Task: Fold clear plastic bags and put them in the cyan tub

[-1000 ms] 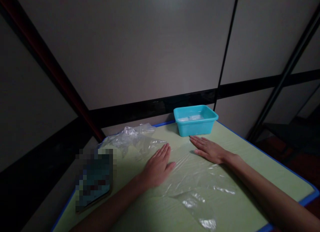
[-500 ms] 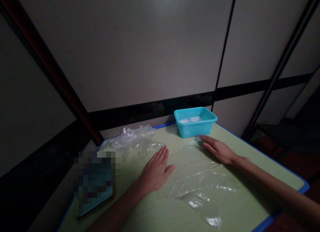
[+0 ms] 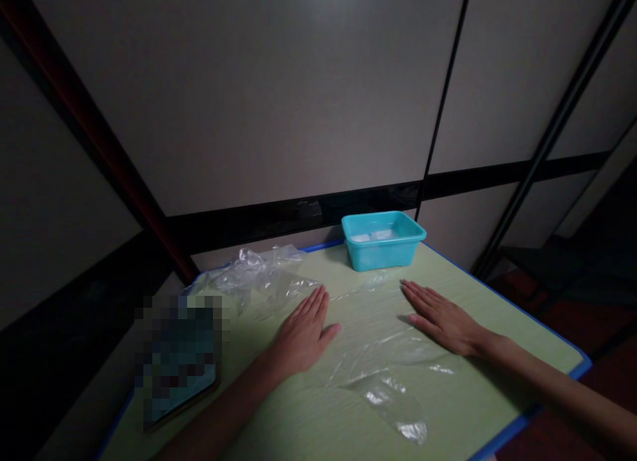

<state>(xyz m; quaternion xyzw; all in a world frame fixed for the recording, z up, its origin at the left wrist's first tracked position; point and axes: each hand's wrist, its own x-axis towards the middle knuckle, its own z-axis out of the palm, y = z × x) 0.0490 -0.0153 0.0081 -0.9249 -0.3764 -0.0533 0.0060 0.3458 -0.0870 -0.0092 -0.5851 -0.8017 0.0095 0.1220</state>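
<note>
A clear plastic bag (image 3: 368, 355) lies spread flat over the table between my two hands, its near end creased and shiny. On its left side my left hand (image 3: 303, 331) rests palm down, fingers stretched out and thumb apart. My right hand (image 3: 442, 318) lies flat at the bag's right side, fingers extended and thumb spread. Neither hand grips anything. Beyond my left hand, more crumpled clear plastic (image 3: 259, 275) is heaped at the table's far left.
A turquoise plastic basin (image 3: 383, 254) with white items inside stands at the table's far edge. At the left, a tablet-like device (image 3: 184, 368) with a blurred screen leans. The pale green table (image 3: 279, 421) has a blue rim and meets a panelled wall (image 3: 298, 103).
My right hand has come nearer to me, away from the basin, and flattened along the bag's side. My left hand stays nearly in place. The whole view has shifted slightly.
</note>
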